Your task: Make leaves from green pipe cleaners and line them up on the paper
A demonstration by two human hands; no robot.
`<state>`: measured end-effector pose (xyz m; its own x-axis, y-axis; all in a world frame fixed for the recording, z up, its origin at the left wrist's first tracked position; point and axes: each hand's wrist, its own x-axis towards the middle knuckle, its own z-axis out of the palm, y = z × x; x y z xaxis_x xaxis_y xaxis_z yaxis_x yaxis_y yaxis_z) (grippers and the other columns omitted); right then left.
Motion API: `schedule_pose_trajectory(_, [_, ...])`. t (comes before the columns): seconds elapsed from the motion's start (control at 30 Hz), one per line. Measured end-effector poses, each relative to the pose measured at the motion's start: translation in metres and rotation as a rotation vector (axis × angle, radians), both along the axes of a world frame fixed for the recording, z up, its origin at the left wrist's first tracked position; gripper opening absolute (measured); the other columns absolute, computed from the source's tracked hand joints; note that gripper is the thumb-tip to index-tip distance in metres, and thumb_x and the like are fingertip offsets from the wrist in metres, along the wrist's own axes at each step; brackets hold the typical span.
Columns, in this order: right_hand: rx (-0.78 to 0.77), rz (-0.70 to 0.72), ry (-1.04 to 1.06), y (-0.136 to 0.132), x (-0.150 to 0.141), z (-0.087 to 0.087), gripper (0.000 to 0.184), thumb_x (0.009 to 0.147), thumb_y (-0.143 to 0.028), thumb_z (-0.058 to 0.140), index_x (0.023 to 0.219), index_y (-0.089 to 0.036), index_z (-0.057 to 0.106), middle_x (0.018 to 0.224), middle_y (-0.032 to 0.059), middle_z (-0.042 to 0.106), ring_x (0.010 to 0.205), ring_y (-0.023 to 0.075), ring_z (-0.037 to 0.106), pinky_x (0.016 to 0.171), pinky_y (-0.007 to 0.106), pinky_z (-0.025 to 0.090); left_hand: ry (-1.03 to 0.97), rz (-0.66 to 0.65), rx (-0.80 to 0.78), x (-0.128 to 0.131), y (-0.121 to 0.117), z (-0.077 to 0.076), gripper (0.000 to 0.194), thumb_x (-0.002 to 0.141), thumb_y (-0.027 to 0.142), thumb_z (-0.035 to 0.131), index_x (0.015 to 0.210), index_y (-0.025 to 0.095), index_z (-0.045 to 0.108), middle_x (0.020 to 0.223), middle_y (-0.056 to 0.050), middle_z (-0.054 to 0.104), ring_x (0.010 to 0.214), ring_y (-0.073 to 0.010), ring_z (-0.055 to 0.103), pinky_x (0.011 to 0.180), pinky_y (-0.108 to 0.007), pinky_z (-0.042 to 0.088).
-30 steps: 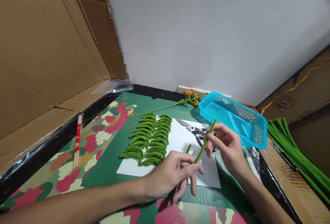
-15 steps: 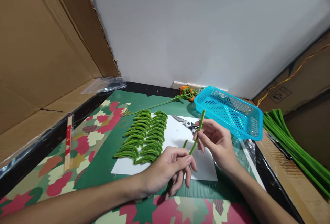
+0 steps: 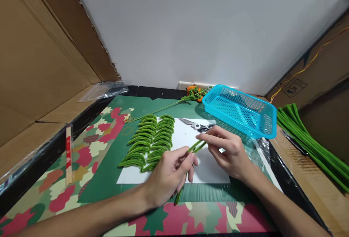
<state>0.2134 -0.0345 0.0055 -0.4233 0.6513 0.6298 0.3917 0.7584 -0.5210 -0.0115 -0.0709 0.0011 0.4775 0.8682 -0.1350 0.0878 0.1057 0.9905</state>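
Observation:
My left hand (image 3: 174,169) is closed around green pipe cleaner (image 3: 196,146), pinching it between thumb and fingers. Two green strands run side by side from there to my right hand (image 3: 227,149), whose thumb and fingertips pinch their far ends. Below my left hand a green tail (image 3: 177,197) hangs out. Whether this is one folded length or separate pieces, I cannot tell. To the left, curved green pipe-cleaner pieces (image 3: 140,149) lie in two columns on white paper (image 3: 215,175). Scissors (image 3: 196,125) with grey blades rest behind my right hand, which partly hides their handles.
A blue perforated basket (image 3: 240,115) stands at the back right. Beside it lies a stem with orange flowers (image 3: 192,91). Long green pipe cleaners (image 3: 313,149) and a black-handled tool (image 3: 296,143) lie on cardboard at right. Wrapped chopsticks (image 3: 68,157) lie at left.
My right hand has come down towards my left and gripped higher, near the strand ends. The strand that stood upright now slants beside the second one. The view has shifted slightly.

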Motion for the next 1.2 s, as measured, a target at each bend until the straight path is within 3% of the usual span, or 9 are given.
schedule_pose_trajectory(0.27, [0.200, -0.058, -0.086, 0.004, 0.004, -0.007, 0.033, 0.095, -0.005, 0.052, 0.118, -0.019, 0.071, 0.092, 0.0069, 0.065, 0.074, 0.0174, 0.060, 0.061, 0.030, 0.049, 0.122, 0.031, 0.134, -0.003, 0.007, 0.004, 0.041, 0.109, 0.049, 0.051, 0.094, 0.016, 0.069, 0.069, 0.003, 0.065, 0.040, -0.0031, 0.048, 0.044, -0.016, 0.039])
schedule_pose_trajectory(0.57, [0.276, -0.080, -0.171, 0.007, 0.005, -0.006, 0.027, 0.094, -0.011, 0.053, 0.110, -0.018, 0.073, 0.084, 0.0061, 0.062, 0.072, 0.0192, 0.058, 0.057, 0.031, 0.044, 0.062, 0.060, 0.000, 0.001, 0.002, 0.004, 0.041, 0.107, 0.054, 0.052, 0.094, 0.016, 0.064, 0.068, 0.002, 0.064, 0.037, -0.0048, 0.048, 0.036, -0.015, 0.035])
schedule_pose_trajectory(0.67, [0.196, -0.034, -0.104, 0.005, 0.004, -0.003, 0.029, 0.093, -0.011, 0.053, 0.113, -0.019, 0.073, 0.083, 0.0052, 0.063, 0.070, 0.0188, 0.057, 0.058, 0.031, 0.044, 0.027, 0.056, -0.054, 0.002, 0.000, 0.002, 0.043, 0.107, 0.055, 0.050, 0.091, 0.017, 0.062, 0.064, 0.003, 0.060, 0.035, -0.0054, 0.047, 0.034, -0.014, 0.035])
schedule_pose_trajectory(0.77, [0.006, 0.010, 0.090, 0.002, 0.000, 0.002, 0.033, 0.093, -0.009, 0.052, 0.119, -0.019, 0.070, 0.082, 0.0026, 0.064, 0.066, 0.0159, 0.056, 0.059, 0.030, 0.047, -0.031, 0.061, -0.114, 0.002, -0.001, 0.002, 0.043, 0.106, 0.056, 0.051, 0.089, 0.018, 0.060, 0.061, 0.004, 0.058, 0.033, -0.0049, 0.046, 0.032, -0.013, 0.033])
schedule_pose_trajectory(0.9, [-0.287, 0.037, 0.296, -0.001, -0.004, 0.010, 0.015, 0.097, -0.013, 0.057, 0.105, -0.019, 0.068, 0.086, 0.0020, 0.067, 0.065, 0.0123, 0.059, 0.059, 0.026, 0.050, -0.157, 0.083, -0.242, 0.003, 0.001, 0.003, 0.042, 0.106, 0.057, 0.052, 0.087, 0.019, 0.056, 0.056, 0.006, 0.054, 0.031, -0.0048, 0.041, 0.029, -0.012, 0.032])
schedule_pose_trajectory(1.0, [-0.386, 0.094, 0.329, 0.001, -0.003, 0.012, 0.006, 0.098, -0.019, 0.065, 0.104, -0.019, 0.067, 0.090, 0.0023, 0.068, 0.065, 0.0112, 0.062, 0.058, 0.024, 0.052, -0.290, 0.091, -0.349, 0.005, 0.003, 0.006, 0.040, 0.105, 0.056, 0.053, 0.087, 0.020, 0.055, 0.057, 0.007, 0.054, 0.030, -0.0043, 0.037, 0.028, -0.013, 0.034])
schedule_pose_trajectory(1.07, [-0.324, 0.112, 0.281, 0.004, -0.001, 0.010, 0.006, 0.098, -0.022, 0.069, 0.103, -0.019, 0.068, 0.093, 0.0036, 0.069, 0.069, 0.0124, 0.064, 0.059, 0.024, 0.053, -0.360, 0.101, -0.406, 0.007, 0.003, 0.008, 0.038, 0.105, 0.054, 0.055, 0.087, 0.020, 0.055, 0.061, 0.007, 0.055, 0.031, -0.0035, 0.035, 0.027, -0.012, 0.034])
schedule_pose_trajectory(1.2, [-0.051, 0.093, 0.117, 0.008, 0.003, 0.005, 0.009, 0.103, -0.025, 0.067, 0.097, -0.019, 0.065, 0.086, 0.0037, 0.066, 0.073, 0.0146, 0.061, 0.063, 0.027, 0.051, -0.419, 0.104, -0.462, 0.007, 0.002, 0.010, 0.035, 0.105, 0.050, 0.056, 0.087, 0.020, 0.055, 0.063, 0.007, 0.056, 0.032, -0.0031, 0.035, 0.027, -0.012, 0.034])
